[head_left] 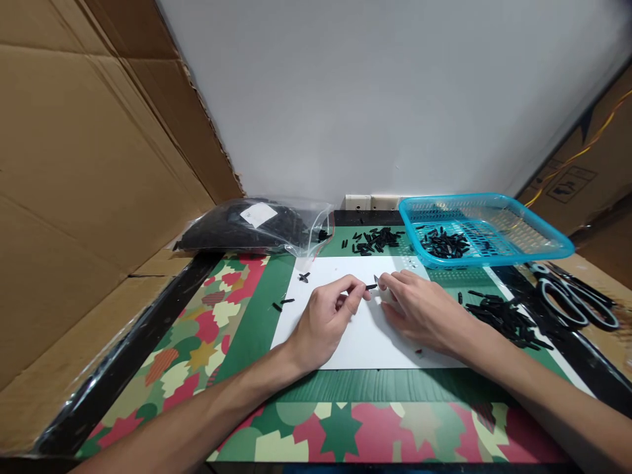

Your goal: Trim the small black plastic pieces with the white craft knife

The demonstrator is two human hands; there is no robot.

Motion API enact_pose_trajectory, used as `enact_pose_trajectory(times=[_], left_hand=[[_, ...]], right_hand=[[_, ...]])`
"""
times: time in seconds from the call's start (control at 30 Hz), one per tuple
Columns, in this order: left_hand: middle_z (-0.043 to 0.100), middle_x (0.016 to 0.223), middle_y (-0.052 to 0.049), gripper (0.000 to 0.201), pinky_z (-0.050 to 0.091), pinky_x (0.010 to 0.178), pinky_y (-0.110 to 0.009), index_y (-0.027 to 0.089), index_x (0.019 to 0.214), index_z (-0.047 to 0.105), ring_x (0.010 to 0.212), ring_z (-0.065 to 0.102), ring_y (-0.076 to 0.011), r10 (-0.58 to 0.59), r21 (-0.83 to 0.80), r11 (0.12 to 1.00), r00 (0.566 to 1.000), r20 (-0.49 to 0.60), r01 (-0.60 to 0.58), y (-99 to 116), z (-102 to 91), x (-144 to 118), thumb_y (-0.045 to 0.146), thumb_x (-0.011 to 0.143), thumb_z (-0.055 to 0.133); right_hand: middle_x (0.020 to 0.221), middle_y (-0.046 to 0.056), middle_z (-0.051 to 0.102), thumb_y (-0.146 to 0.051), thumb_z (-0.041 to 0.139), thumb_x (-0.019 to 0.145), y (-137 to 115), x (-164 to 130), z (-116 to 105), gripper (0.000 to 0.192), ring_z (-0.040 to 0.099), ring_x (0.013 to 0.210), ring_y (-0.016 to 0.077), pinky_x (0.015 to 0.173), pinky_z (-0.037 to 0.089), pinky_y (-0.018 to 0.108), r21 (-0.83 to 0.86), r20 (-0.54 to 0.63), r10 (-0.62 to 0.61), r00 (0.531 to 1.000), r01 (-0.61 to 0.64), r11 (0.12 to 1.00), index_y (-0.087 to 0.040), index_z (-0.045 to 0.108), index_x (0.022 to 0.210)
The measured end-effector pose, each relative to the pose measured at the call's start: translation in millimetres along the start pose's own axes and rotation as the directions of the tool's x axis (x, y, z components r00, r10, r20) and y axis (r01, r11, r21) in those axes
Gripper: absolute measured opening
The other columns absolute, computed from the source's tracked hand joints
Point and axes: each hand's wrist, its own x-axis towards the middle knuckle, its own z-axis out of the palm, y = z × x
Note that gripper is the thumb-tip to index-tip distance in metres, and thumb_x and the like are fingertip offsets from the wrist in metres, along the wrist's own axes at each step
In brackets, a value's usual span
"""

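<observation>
Head view. Both bare hands are resting on a white rectangular paper sheet (365, 336) lying on a green table mat with a camouflage-pattern border (257, 316).

The left hand (328, 316) is pinching a short thin black plastic stick (371, 287) between thumb and forefinger; its other fingers are curling inward. The stick is lying level, pointing toward 3 o'clock, just above the sheet near its centre.

The right hand (419, 309) is meeting the stick's far end with its fingertips closed together; whether they are gripping it or a small pale piece beneath them, I cannot tell.

At 12 o'clock from the hands, a loose scatter of black sticks (375, 240) is lying on the mat. At 1 o'clock, a turquoise perforated plastic basket (533, 234) is holding more black sticks. At 3 o'clock, a second heap of black sticks (508, 319) is lying just beside the right wrist. Further toward 3 o'clock, grey-handled scissors (573, 303) are lying well apart. At 10 o'clock, a clear plastic bag of black parts with a white label (251, 227) is lying against a brown cardboard wall (89, 184). A few stray black pieces (286, 301) are lying at 9 o'clock.
</observation>
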Motion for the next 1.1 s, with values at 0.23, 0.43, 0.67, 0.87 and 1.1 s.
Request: enact_pose_trajectory(times=[0.23,0.43,0.67,0.87,1.1], left_hand=[[0.074,0.104,-0.007,0.043,0.04,0.044,-0.02,0.015,0.094,0.072,0.051,0.061,-0.0059,-0.092,-0.207,0.974,0.995,-0.021,0.086,-2,1.8,5,0.055,0.105,0.061],[0.071,0.138,-0.023,0.05,0.056,0.045,-0.022,0.009,0.097,0.082,0.065,0.079,-0.0164,-0.215,-0.415,0.88,0.973,0.085,0.231,-5,-1.6,13,0.058,0.096,0.074],[0.073,0.143,-0.019,0.033,0.064,0.067,-0.023,0.013,0.086,0.088,0.09,0.082,-0.0209,-0.271,-0.465,0.843,0.96,0.068,0.271,-1,-7.0,12,0.046,0.09,0.085],[0.081,0.115,-0.017,0.03,0.06,0.073,-0.023,0.015,0.082,0.089,0.101,0.074,-0.0219,-0.171,-0.452,0.877,0.985,0.019,0.162,-3,-8.7,12,0.04,0.095,0.08],[0.076,0.117,-0.013,0.025,0.058,0.078,-0.025,0.019,0.095,0.09,0.101,0.07,-0.0185,0.004,-0.394,0.919,0.999,-0.037,-0.018,1,-7.5,9,0.038,0.101,0.074]], right_hand=[[0.087,0.009,0.071,-0.004,0.052,0.097,9,-3,2,0.023,0.066,0.08,0.0253,0.064,0.034,0.035,-0.146,0.048,-0.041,0.998,0.048,0.988,-0.016,0.056,0.116],[0.083,0.007,0.072,0.0,0.056,0.085,17,-6,-4,0.04,0.061,0.067,0.0209,0.057,0.025,0.034,-0.11,0.113,-0.003,0.994,0.016,0.994,-0.018,0.059,0.121],[0.077,0.007,0.072,0.003,0.059,0.08,21,-4,-10,0.027,0.062,0.065,0.0183,0.057,0.026,0.031,0.008,0.113,0.02,0.993,-0.022,1.0,-0.017,0.07,0.094],[0.074,0.002,0.071,-0.004,0.065,0.082,18,2,-17,0.018,0.062,0.063,0.0159,0.062,0.047,0.029,0.478,-0.359,0.062,0.931,0.126,0.869,-0.019,0.076,0.084],[0.089,0.002,0.082,-0.019,0.076,0.089,22,6,-21,0.017,0.076,0.075,0.0174,0.069,0.064,0.031,0.889,-0.457,0.431,0.778,0.396,0.229,-0.027,0.085,0.1]])
